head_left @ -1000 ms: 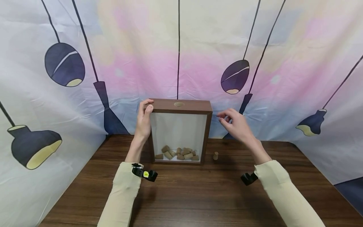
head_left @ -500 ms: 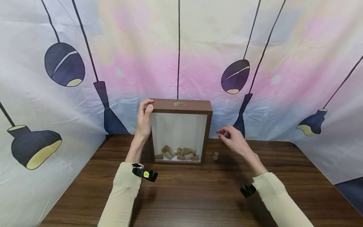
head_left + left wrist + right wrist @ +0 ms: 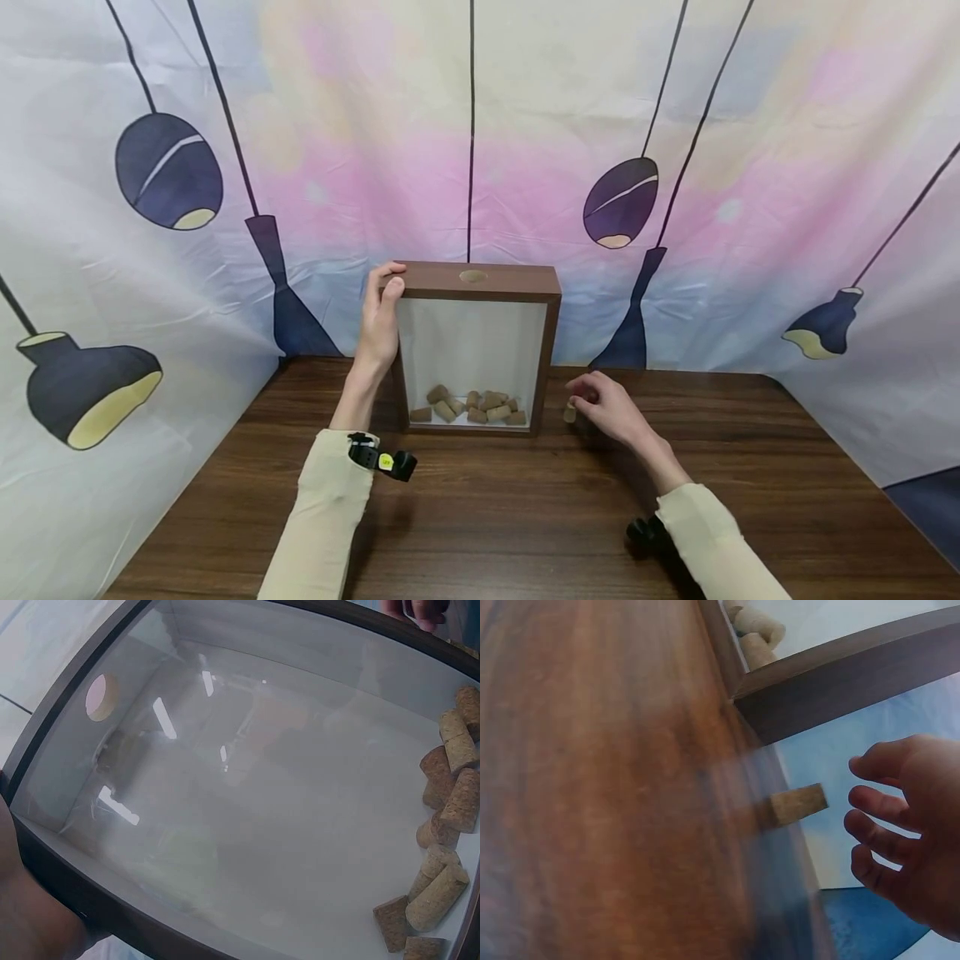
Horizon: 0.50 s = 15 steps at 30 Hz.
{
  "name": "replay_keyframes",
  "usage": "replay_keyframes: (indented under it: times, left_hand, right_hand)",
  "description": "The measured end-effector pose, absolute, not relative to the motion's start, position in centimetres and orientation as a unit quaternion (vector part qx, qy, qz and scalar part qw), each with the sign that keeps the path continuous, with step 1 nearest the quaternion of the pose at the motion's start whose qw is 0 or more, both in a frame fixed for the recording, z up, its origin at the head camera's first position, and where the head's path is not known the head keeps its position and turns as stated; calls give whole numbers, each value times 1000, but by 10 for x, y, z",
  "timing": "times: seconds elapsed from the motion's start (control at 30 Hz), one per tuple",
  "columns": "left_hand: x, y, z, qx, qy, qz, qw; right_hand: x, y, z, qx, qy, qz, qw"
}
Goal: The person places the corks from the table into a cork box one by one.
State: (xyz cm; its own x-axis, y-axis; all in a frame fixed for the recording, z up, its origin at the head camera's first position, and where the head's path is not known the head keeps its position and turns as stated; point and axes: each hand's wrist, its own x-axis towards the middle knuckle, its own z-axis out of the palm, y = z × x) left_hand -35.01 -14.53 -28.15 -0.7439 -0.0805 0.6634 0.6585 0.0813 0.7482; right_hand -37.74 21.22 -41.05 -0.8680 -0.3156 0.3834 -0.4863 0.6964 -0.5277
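A brown shadow box [image 3: 517,283] with a clear front stands upright on the table; a round hole [image 3: 473,276] pierces its top. Several corks [image 3: 498,412] lie along its bottom inside, also plain in the left wrist view as a pile of corks [image 3: 457,799]. My left hand [image 3: 380,329] grips the box's upper left corner, thumb at the front. Right of the box a single cork [image 3: 801,802] stands on end on the table. Just above it is my right hand [image 3: 611,408], its fingertips [image 3: 862,799] bent and apart from the cork in the right wrist view.
The dark wood table [image 3: 480,517] runs back to a cloth backdrop [image 3: 390,150] printed with hanging lamps. The box stands close to that cloth. Each wrist wears a small black camera, such as the left wrist camera [image 3: 382,458].
My right hand has come down from beside the box's top to just above the lone cork. The left hand and the box have stayed in place.
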Motion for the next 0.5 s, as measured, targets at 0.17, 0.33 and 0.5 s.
replay_keyframes:
  times: [0.17, 0.33, 0.5]
  left_hand:
    - [-350, -145, -281, -215, -676, -644, 286]
    - [-351, -146, -281, -213, -676, -646, 283]
    - [-351, -148, -282, -210, -689, -638, 272]
  right_hand:
    - [-377, 213, -417, 219, -912, 326, 119]
    - [-377, 213, -418, 219, -911, 332, 113]
    - [-376, 212, -421, 215, -913, 329, 105]
